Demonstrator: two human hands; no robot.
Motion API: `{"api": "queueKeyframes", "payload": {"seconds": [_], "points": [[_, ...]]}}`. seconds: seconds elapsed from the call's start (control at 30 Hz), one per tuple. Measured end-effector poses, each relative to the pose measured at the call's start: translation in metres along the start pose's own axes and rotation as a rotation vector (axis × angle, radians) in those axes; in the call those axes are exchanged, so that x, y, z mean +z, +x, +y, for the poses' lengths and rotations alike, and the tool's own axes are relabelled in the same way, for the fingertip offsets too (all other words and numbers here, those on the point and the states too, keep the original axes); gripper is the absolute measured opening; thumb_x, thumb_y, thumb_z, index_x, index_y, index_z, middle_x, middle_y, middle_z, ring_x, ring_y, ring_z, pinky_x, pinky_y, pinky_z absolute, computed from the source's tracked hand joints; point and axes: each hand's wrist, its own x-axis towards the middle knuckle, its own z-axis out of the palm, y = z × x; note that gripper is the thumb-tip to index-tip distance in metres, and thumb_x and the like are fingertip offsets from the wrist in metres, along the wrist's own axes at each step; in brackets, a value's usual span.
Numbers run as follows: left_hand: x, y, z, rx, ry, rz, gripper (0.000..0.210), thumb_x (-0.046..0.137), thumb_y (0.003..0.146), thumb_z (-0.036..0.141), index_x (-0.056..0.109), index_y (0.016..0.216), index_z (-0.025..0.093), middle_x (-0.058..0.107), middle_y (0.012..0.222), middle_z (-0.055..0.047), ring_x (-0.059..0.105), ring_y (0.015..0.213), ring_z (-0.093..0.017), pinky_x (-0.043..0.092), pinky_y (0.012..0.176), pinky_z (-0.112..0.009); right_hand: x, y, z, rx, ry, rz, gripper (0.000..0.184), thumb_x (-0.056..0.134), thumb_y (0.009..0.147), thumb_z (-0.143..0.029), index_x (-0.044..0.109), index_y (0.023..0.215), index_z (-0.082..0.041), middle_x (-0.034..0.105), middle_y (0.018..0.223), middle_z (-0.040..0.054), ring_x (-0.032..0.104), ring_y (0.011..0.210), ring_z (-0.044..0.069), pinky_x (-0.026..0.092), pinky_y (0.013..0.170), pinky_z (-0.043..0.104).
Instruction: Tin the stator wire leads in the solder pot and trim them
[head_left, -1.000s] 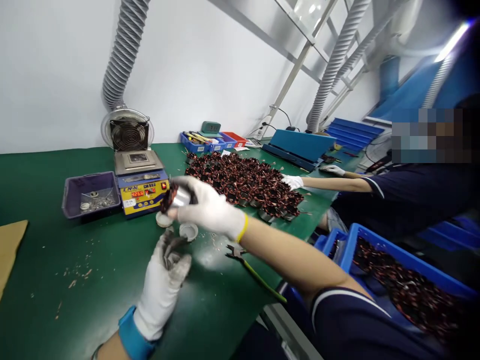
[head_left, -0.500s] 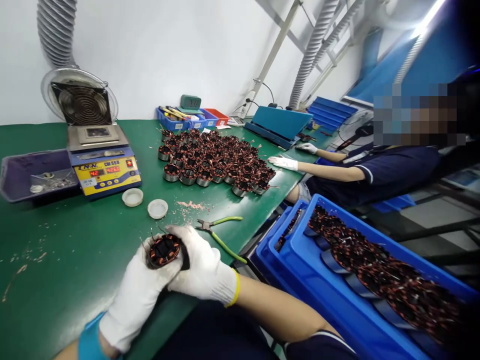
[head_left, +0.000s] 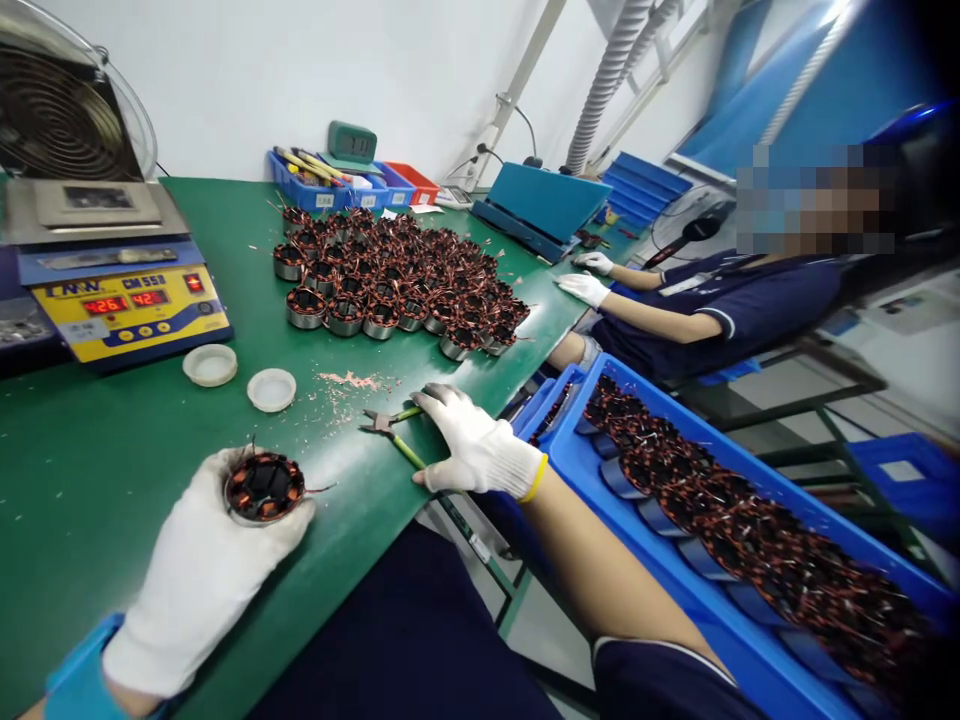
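My left hand (head_left: 195, 560), in a white glove, holds a motor stator (head_left: 264, 488) with a metal ring, a dark core, copper windings and loose wire ends. Its open face is turned up, and the hand is just above the green table (head_left: 112, 445). On my right, my gloved right hand (head_left: 472, 440) spreads its thumb and fingers over the green-handled diagonal cutters (head_left: 383, 422). The cutters lie on the table, jaws pointing left, handles apart and partly hidden under that hand. Copper-coloured scraps (head_left: 349, 380) lie near the jaws.
Many stators (head_left: 390, 275) stand grouped behind. Two white dishes (head_left: 271, 390) lie beside the blue-yellow heating unit (head_left: 135, 305). A blue bin (head_left: 675, 590) of stators stands at my right. Beyond it sits a co-worker (head_left: 765, 320), gloved hands on the table.
My right hand has let go of the stator and moved right to the cutters. My left hand keeps the stator alone. The view has shifted right.
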Motion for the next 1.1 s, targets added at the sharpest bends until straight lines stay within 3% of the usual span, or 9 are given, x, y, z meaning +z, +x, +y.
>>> {"api": "queueKeyframes", "payload": {"seconds": [0.2, 0.33, 0.43, 0.6, 0.7, 0.8, 0.9, 1.0, 1.1], "points": [[-0.003, 0.007, -0.005, -0.042, -0.137, -0.064, 0.069, 0.077, 0.061, 0.059, 0.056, 0.115, 0.022, 0.074, 0.105, -0.008, 0.070, 0.095, -0.032, 0.055, 0.088, -0.043, -0.005, -0.014, -0.013, 0.050, -0.142, -0.015, 0.073, 0.053, 0.092, -0.045, 0.031, 0.154, -0.015, 0.044, 0.145, 0.0215, 0.048, 0.128, 0.037, 0.051, 0.095, 0.049], [-0.007, 0.007, -0.002, -0.133, -0.241, -0.152, 0.070, 0.076, 0.061, 0.056, 0.057, 0.118, 0.020, 0.076, 0.097, -0.007, 0.071, 0.080, -0.028, 0.058, 0.077, -0.041, -0.003, -0.010, -0.019, 0.080, -0.317, 0.002, 0.055, 0.044, 0.096, -0.037, 0.040, 0.148, -0.018, 0.056, 0.126, 0.0178, 0.059, 0.107, 0.033, 0.055, 0.078, 0.042], [-0.009, 0.007, 0.002, -0.144, -0.220, -0.182, 0.070, 0.074, 0.061, 0.059, 0.057, 0.116, 0.019, 0.075, 0.093, -0.007, 0.071, 0.076, -0.028, 0.059, 0.076, -0.043, 0.001, -0.004, -0.020, 0.139, -0.346, 0.045, 0.045, 0.042, 0.096, -0.031, 0.050, 0.137, -0.015, 0.060, 0.110, 0.0172, 0.061, 0.094, 0.032, 0.053, 0.076, 0.044], [-0.005, 0.004, 0.009, -0.131, -0.053, -0.094, 0.069, 0.075, 0.055, 0.053, 0.055, 0.113, 0.022, 0.074, 0.103, -0.009, 0.071, 0.096, -0.034, 0.057, 0.089, -0.043, 0.013, 0.010, 0.000, -0.028, -0.145, 0.152, 0.064, 0.050, 0.088, -0.023, 0.035, 0.149, -0.013, 0.050, 0.134, 0.0185, 0.049, 0.122, 0.032, 0.044, 0.103, 0.047], [-0.003, 0.001, 0.011, -0.131, 0.034, -0.068, 0.068, 0.075, 0.056, 0.053, 0.052, 0.112, 0.024, 0.072, 0.105, -0.010, 0.071, 0.098, -0.035, 0.054, 0.094, -0.047, 0.017, 0.004, 0.004, -0.084, 0.104, 0.223, 0.074, 0.048, 0.084, -0.020, 0.024, 0.153, -0.009, 0.048, 0.134, 0.0203, 0.047, 0.124, 0.032, 0.040, 0.108, 0.050], [-0.003, 0.000, 0.011, -0.133, 0.071, -0.039, 0.068, 0.076, 0.055, 0.055, 0.049, 0.111, 0.027, 0.071, 0.101, -0.008, 0.071, 0.096, -0.035, 0.055, 0.093, -0.048, 0.016, -0.016, -0.013, -0.027, 0.713, 0.051, 0.079, 0.050, 0.080, -0.022, 0.020, 0.153, -0.018, 0.053, 0.117, 0.0125, 0.055, 0.106, 0.027, 0.047, 0.097, 0.052], [-0.002, 0.001, 0.010, -0.140, 0.079, -0.021, 0.068, 0.076, 0.054, 0.056, 0.048, 0.109, 0.029, 0.071, 0.098, -0.007, 0.071, 0.094, -0.035, 0.055, 0.091, -0.048, 0.016, -0.034, -0.034, -0.012, 1.268, -0.352, 0.078, 0.056, 0.072, -0.027, 0.028, 0.145, -0.022, 0.051, 0.094, 0.0023, 0.061, 0.081, 0.019, 0.056, 0.077, 0.045], [-0.001, 0.003, 0.007, -0.165, 0.098, -0.026, 0.067, 0.076, 0.055, 0.059, 0.047, 0.109, 0.031, 0.071, 0.099, -0.007, 0.071, 0.094, -0.035, 0.055, 0.091, -0.050, 0.020, -0.038, -0.045, 0.067, 1.547, -0.666, 0.072, 0.066, 0.064, -0.028, 0.038, 0.130, -0.020, 0.051, 0.088, -0.0020, 0.061, 0.065, 0.013, 0.056, 0.064, 0.036], [0.000, 0.004, 0.005, -0.163, 0.126, -0.042, 0.066, 0.076, 0.056, 0.059, 0.047, 0.109, 0.031, 0.071, 0.101, -0.007, 0.070, 0.095, -0.035, 0.054, 0.091, -0.051, 0.022, -0.034, -0.048, 0.105, 1.556, -0.801, 0.068, 0.070, 0.064, -0.025, 0.041, 0.125, -0.019, 0.056, 0.084, -0.0029, 0.060, 0.057, 0.010, 0.053, 0.057, 0.027]]}}
